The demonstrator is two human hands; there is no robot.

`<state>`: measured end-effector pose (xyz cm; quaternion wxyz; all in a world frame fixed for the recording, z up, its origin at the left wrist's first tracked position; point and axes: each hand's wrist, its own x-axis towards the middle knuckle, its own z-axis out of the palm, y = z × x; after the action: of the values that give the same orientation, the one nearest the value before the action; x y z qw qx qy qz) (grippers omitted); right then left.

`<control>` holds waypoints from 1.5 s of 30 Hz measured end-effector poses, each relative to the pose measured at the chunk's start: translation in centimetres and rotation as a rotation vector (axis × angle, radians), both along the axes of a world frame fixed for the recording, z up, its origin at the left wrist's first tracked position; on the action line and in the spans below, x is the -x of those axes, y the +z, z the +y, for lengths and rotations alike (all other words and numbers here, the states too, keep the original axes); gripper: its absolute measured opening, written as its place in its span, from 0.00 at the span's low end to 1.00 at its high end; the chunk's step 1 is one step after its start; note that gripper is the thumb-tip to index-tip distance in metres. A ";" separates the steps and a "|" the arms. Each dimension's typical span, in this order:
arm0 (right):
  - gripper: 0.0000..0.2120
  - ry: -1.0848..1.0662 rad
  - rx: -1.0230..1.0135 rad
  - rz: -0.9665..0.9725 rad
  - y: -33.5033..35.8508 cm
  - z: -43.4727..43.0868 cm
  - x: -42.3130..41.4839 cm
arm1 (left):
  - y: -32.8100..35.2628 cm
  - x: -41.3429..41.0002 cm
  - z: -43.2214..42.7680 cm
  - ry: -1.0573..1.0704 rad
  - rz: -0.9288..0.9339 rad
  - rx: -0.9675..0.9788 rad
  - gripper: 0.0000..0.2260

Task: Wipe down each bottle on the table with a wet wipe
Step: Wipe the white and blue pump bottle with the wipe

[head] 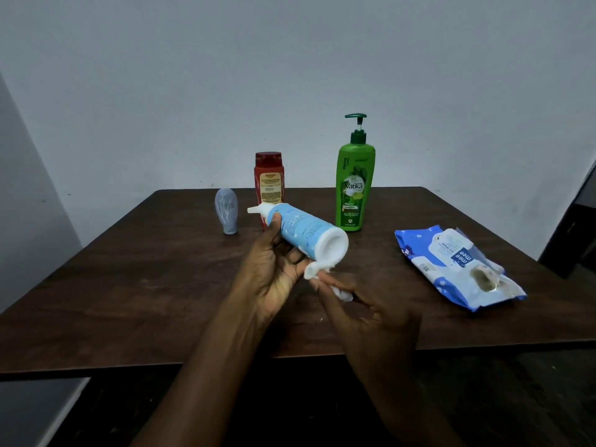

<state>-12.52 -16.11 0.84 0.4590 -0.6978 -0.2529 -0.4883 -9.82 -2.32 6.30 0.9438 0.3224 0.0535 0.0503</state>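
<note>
My left hand (pixel 274 269) grips a light blue bottle (pixel 303 232) with a white cap, tilted on its side above the table, its white base toward me. My right hand (pixel 364 314) pinches a crumpled white wet wipe (pixel 314 271) against the lower edge of that base. On the table behind stand a red bottle (pixel 269 185), partly hidden by the blue one, a tall green pump bottle (pixel 354 185) and a small grey-blue bottle (pixel 227 209) resting on its cap.
A blue and white wet wipe pack (pixel 458 266) lies on the right side of the dark wooden table (pixel 129 285). A plain wall rises behind the table. A dark piece of furniture (pixel 574 227) stands at the far right.
</note>
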 end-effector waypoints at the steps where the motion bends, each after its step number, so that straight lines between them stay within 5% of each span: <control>1: 0.09 0.007 0.029 -0.023 0.1 -0.1 0.1 | 0.0 0.0 -0.1 -0.007 -0.001 -0.012 0.18; 10: 0.08 0.081 0.006 0.024 4.0 -2.1 -0.6 | -0.3 0.1 0.6 -0.019 -0.047 -0.197 0.24; 16: 0.10 0.159 0.217 0.144 3.5 -2.7 -2.7 | -0.4 0.0 0.7 -0.042 -0.078 -0.234 0.21; 27: 0.12 0.133 -0.023 0.153 0.9 -2.1 -1.5 | -0.9 -0.7 0.8 -0.023 -0.046 -0.123 0.16; 35: 0.10 0.105 0.095 0.005 0.7 -1.5 -1.0 | -0.1 -0.8 0.4 -0.009 -0.054 -0.019 0.14; 45: 0.10 0.139 -0.069 0.087 3.2 -2.1 -2.0 | 0.1 -0.6 0.1 -0.042 -0.074 -0.049 0.20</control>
<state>-10.48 -18.18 4.01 0.5260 -0.6829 -0.2636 -0.4331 -9.26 -2.22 6.38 0.9377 0.3445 0.0103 0.0435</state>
